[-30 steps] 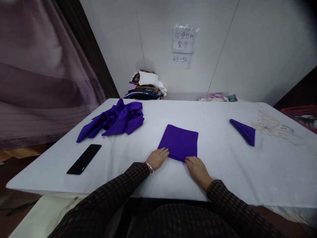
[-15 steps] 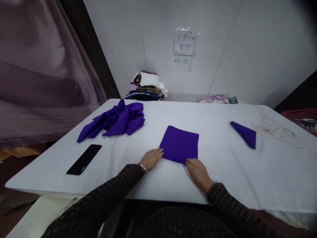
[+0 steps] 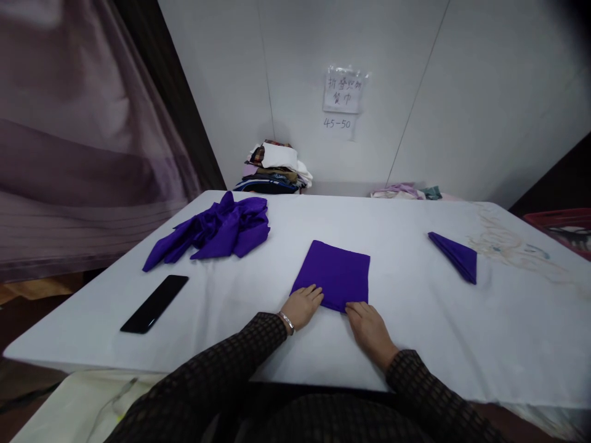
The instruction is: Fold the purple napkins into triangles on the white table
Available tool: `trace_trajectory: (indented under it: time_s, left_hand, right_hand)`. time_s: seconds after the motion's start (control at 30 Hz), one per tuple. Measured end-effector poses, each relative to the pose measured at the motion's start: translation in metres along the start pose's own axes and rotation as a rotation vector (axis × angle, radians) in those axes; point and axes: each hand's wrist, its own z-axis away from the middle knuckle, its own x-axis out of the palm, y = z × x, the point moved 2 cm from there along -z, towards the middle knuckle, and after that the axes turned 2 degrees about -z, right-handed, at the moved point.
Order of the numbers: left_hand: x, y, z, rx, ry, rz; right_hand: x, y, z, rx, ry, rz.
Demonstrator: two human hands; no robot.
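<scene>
A purple cloth folded into a square (image 3: 336,274) lies flat on the white table (image 3: 258,295) in front of me. My left hand (image 3: 302,306) rests on its near left corner, fingers stretched flat. My right hand (image 3: 368,324) lies at the near right corner, fingers flat on the cloth's edge. Neither hand lifts anything.
A heap of unfolded purple cloths (image 3: 217,231) lies at the left. A black phone (image 3: 154,295) sits near the left front edge. A purple cloth folded into a triangle (image 3: 455,254) lies at the right. Stacked fabrics (image 3: 276,167) stand by the wall, under a paper sign (image 3: 342,91).
My left hand has slid right, onto the near left corner of the square cloth. My right hand stays at the near right corner. The camera tilted slightly.
</scene>
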Motion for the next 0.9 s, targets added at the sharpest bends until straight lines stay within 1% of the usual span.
trace_trajectory:
  time_s: [0.2, 0.27, 0.33, 0.43, 0.53, 0.63, 0.7, 0.8, 0.9]
  left_hand:
    - [-0.002, -0.029, 0.025, -0.019, -0.038, -0.031]
    - [-0.005, -0.035, 0.03, -0.027, -0.049, -0.027]
    - [-0.009, -0.037, 0.033, -0.044, -0.061, -0.023]
    - [-0.015, -0.028, 0.029, -0.043, -0.059, -0.003]
    - [-0.016, -0.005, 0.018, 0.017, -0.014, 0.042]
    - [-0.008, 0.018, 0.001, 0.059, 0.036, 0.058]
    - [-0.001, 0.028, -0.01, 0.085, 0.05, 0.053]
    - [0.006, 0.031, -0.018, 0.12, 0.04, 0.052]
    - [0.007, 0.02, -0.015, 0.117, 0.013, 0.045]
  right_hand:
    - [0.002, 0.0, 0.001, -0.002, 0.001, 0.008]
    - [0.003, 0.0, 0.001, 0.0, 0.003, 0.004]
    - [0.003, 0.0, 0.001, 0.006, 0.009, -0.001]
    - [0.003, 0.0, 0.001, 0.01, 0.029, -0.016]
    - [0.004, 0.001, 0.001, 0.003, 0.027, -0.019]
    - [0.004, 0.001, 0.001, 0.005, 0.013, -0.017]
    - [0.004, 0.001, 0.001, 0.019, 0.009, -0.015]
    - [0.004, 0.001, 0.0, 0.029, -0.005, -0.011]
    - [0.003, 0.001, 0.0, 0.032, -0.024, -0.01]
